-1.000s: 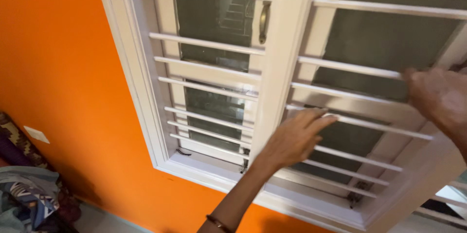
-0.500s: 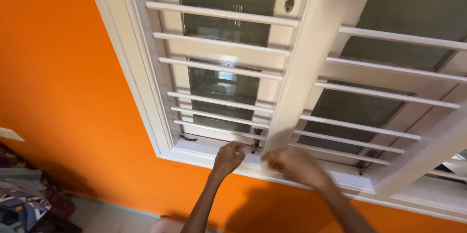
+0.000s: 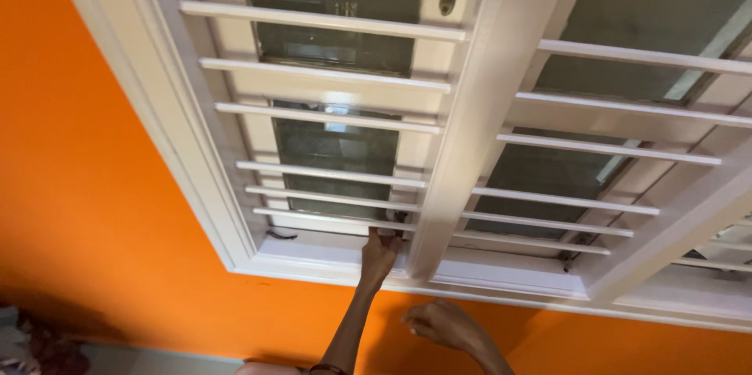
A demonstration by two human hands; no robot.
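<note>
The left hand (image 3: 381, 251) reaches up over the window sill (image 3: 501, 277), its grip pinched on the small dark latch (image 3: 399, 218) at the foot of the left window pane (image 3: 333, 152), just beside the white middle post (image 3: 470, 132). It goes under the lowest white bar (image 3: 329, 219), likely because the bars block any higher way in. The right hand (image 3: 442, 324) hangs below the sill against the orange wall (image 3: 102, 179), fingers loosely curled, holding nothing.
</note>
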